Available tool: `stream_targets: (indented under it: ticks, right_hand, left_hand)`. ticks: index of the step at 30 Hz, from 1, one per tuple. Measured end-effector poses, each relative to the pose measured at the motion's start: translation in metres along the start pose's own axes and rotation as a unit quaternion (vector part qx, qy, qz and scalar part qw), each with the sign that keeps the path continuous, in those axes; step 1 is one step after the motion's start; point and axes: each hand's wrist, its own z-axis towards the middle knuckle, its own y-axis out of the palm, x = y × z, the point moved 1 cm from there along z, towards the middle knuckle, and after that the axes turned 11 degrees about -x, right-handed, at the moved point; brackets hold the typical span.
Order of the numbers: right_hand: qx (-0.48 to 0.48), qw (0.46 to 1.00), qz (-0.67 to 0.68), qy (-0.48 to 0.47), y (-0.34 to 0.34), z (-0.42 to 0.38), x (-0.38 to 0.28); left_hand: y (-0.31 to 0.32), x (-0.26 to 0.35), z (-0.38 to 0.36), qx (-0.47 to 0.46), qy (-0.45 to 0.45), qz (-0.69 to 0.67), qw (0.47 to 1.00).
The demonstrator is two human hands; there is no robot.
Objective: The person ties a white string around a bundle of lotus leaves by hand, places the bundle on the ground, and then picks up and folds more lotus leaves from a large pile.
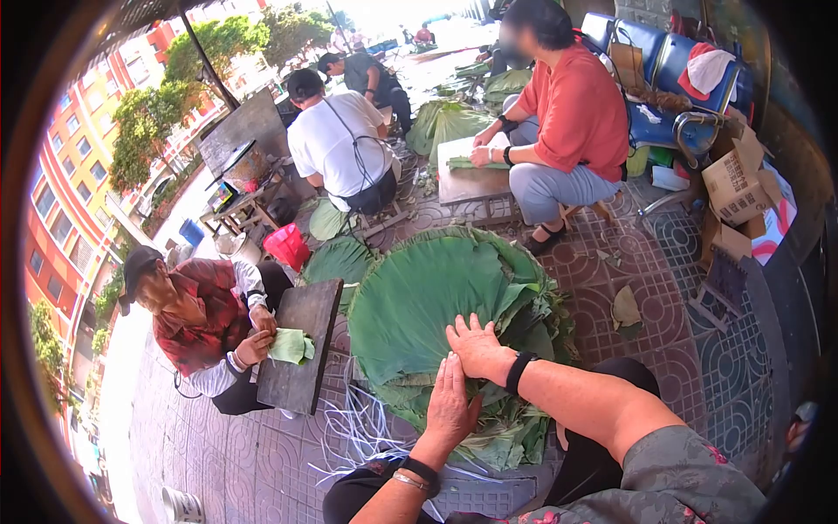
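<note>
A thick stack of large round green lotus leaves (419, 306) lies in front of me, its lower edges crumpled and ragged. My right hand (480, 346) rests on the top leaf with the fingers spread. Just beside it, my left hand (450, 403) is stretched out with straight fingers, tips near the right hand, over the near edge of the stack. Neither hand grips anything. White strips (367, 428) spill out on the ground left of the stack.
At left, a person holds a folded leaf (291, 346) on a dark board (301, 349). Another in a red top works at a board (471, 175) behind the stack. More people sit farther back. Cardboard boxes (742, 179) and blue seats (663, 79) stand at right.
</note>
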Motion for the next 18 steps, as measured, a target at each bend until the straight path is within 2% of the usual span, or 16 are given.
stream_targets:
  ticks: [18]
  right_hand:
    - [-0.005, 1.0, -0.005, -0.001, 0.0003, -0.0005, 0.0003]
  left_hand:
    - [0.0013, -0.0009, -0.0003, -0.002, 0.0, 0.005, 1.0]
